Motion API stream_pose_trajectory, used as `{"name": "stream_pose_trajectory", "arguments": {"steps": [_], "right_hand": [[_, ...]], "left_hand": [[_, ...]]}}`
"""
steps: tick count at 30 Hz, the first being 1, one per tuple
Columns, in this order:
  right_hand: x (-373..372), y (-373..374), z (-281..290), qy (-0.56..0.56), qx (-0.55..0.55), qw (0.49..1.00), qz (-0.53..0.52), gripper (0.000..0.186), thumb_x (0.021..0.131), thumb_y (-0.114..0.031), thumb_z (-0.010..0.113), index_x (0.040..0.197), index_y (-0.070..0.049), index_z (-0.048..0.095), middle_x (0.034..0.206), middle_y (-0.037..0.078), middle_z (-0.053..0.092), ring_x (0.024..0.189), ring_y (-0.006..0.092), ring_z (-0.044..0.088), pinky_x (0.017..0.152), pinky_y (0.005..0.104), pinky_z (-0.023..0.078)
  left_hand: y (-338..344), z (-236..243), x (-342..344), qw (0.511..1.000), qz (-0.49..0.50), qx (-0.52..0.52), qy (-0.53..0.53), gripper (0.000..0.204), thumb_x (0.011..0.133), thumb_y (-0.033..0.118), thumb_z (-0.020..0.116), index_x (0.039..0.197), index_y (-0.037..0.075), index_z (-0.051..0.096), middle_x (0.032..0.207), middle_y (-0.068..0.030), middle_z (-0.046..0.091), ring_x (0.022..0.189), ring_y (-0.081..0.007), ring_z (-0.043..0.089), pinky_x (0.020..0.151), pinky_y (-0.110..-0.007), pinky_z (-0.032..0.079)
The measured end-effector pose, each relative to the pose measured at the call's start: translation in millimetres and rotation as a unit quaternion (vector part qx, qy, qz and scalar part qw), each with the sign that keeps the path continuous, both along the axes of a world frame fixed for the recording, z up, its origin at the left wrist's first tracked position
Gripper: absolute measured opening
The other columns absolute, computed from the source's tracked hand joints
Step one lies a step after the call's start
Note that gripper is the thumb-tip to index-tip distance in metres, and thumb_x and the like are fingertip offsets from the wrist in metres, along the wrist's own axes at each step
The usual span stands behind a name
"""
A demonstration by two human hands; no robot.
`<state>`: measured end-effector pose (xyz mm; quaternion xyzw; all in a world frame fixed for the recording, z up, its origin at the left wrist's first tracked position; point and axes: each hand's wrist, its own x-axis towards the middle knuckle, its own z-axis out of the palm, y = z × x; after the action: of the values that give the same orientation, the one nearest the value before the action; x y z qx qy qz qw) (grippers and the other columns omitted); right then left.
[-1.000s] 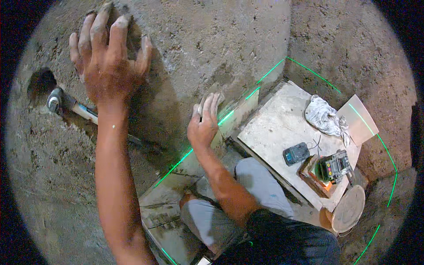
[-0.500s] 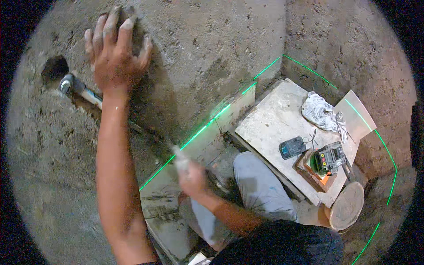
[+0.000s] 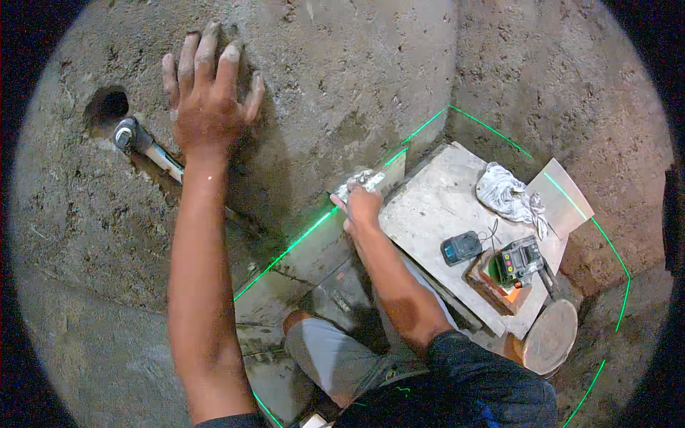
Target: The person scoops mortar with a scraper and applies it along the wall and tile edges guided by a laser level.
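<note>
So left hand (image 3: 207, 107) is spread flat on the wall (image 3: 342, 78), right hand (image 3: 360, 203) gripping a rag (image 3: 357, 178), wiping the tile (image 3: 325, 246); next probably needs steady pressure.

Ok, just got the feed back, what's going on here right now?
A person is crouched against a rough cement wall. The left hand is pressed flat on the wall, beside a pipe stub and a hole. The right hand holds a pale crumpled rag at the top edge of a tile standing along the wall's base, where a green laser line runs.
</note>
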<state>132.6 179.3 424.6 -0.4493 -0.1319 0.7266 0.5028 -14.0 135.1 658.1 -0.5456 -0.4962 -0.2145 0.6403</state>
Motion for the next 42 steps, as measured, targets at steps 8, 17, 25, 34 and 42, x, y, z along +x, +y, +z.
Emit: {"name": "stream_pose_trajectory", "arguments": {"steps": [8, 17, 25, 34, 42], "right_hand": [[-4, 11, 39, -0.007, 0.096, 0.995, -0.028, 0.022, 0.087, 0.001, 0.056, 0.105, 0.012, 0.052, 0.104, 0.019, 0.056, 0.079, 0.0241, 0.062, 0.067, 0.0397, 0.066], [5, 8, 105, 0.064, 0.233, 0.970, -0.024, 0.020, 0.087, -0.001, 0.057, 0.105, 0.007, 0.052, 0.100, 0.017, 0.060, 0.081, 0.0259, 0.065, 0.064, 0.0434, 0.066], [39, 2, 74, 0.134, 0.219, 0.966, -0.015, 0.027, 0.090, -0.011, 0.058, 0.115, 0.001, 0.058, 0.106, 0.014, 0.066, 0.095, 0.0279, 0.068, 0.080, 0.0442, 0.061], [-2, -30, -57, 0.095, 0.060, 0.993, 0.024, 0.019, 0.087, -0.001, 0.059, 0.105, 0.006, 0.059, 0.102, 0.016, 0.066, 0.088, 0.0280, 0.068, 0.076, 0.0472, 0.063], [-8, -18, -18, 0.047, 0.106, 0.992, 0.044, 0.015, 0.087, 0.000, 0.059, 0.099, 0.007, 0.057, 0.095, 0.015, 0.064, 0.083, 0.0274, 0.068, 0.073, 0.0457, 0.064]], "left_hand": [[-1, 0, -1, 0.999, -0.009, -0.029, -0.033, 0.049, 0.074, 0.041, 0.074, 0.115, 0.017, 0.064, 0.143, -0.0068, 0.051, 0.136, -0.0288, 0.041, 0.118, -0.053, 0.024], [-1, -1, -4, 0.998, -0.042, -0.025, -0.033, 0.053, 0.072, 0.041, 0.075, 0.117, 0.017, 0.062, 0.142, -0.0068, 0.051, 0.137, -0.0292, 0.040, 0.118, -0.053, 0.023], [-2, -1, -1, 1.000, -0.015, -0.013, -0.017, 0.047, 0.078, 0.040, 0.072, 0.118, 0.017, 0.063, 0.144, -0.0056, 0.050, 0.136, -0.0275, 0.042, 0.116, -0.052, 0.025], [-13, 1, 12, 0.995, -0.031, -0.064, -0.073, 0.051, 0.072, 0.025, 0.076, 0.116, 0.004, 0.061, 0.141, -0.0186, 0.049, 0.139, -0.0380, 0.038, 0.120, -0.056, 0.020], [-8, -1, 1, 0.996, -0.028, -0.058, -0.058, 0.051, 0.076, 0.030, 0.073, 0.118, 0.004, 0.060, 0.143, -0.0196, 0.048, 0.139, -0.0381, 0.038, 0.120, -0.057, 0.019]]}}
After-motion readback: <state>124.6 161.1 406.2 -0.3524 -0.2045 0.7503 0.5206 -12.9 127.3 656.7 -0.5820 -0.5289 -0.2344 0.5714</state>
